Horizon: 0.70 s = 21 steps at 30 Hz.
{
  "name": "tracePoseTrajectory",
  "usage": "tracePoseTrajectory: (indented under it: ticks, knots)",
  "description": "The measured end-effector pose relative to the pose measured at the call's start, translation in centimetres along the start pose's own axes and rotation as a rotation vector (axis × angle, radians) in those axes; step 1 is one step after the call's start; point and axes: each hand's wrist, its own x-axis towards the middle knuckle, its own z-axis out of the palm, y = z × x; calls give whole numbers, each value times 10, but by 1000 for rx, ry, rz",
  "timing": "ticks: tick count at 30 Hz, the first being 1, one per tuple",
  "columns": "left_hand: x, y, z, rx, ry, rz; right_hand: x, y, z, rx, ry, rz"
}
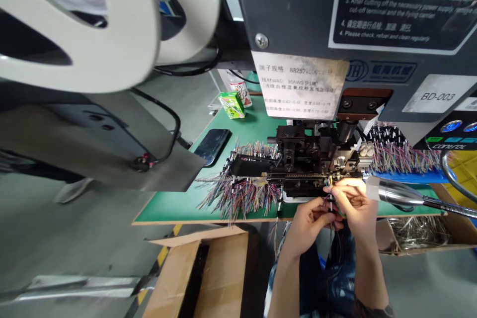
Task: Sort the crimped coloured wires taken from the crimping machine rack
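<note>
Close together at the front of a terminal crimping machine [298, 179], both my hands are closed on one thin cable with several coloured wires [330, 190]. My left hand [313, 218] pinches the cable lower down, where a black and white sleeve shows. With its thumb and forefinger, my right hand [352, 201] grips the fanned wire ends just below the crimping head. The cable's tail hangs down over my lap. The exact tips of the wires are too small to make out.
Bundles of coloured wires [246, 189] lie left of the machine, more wires [402, 151] right. A phone [212, 146] and green box [233, 105] sit on the green table [164, 207]. A metal lamp [400, 192] reaches in beside my right hand. Cardboard boxes [219, 268] stand below.
</note>
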Motion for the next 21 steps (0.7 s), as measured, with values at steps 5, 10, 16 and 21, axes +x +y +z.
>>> tracePoseTrajectory:
  ticks: [5,10,16,21]
  knots:
    - [2,-1,2,27,25,30,0,-2,5,55,41,31]
    - [6,-7,3,29,66,76,1,-2,5,40,25,20]
    - [6,-6,4,32,85,85,0,-3,6,76,41,32]
    - [5,-5,6,7,93,98,3,-7,6,72,16,68]
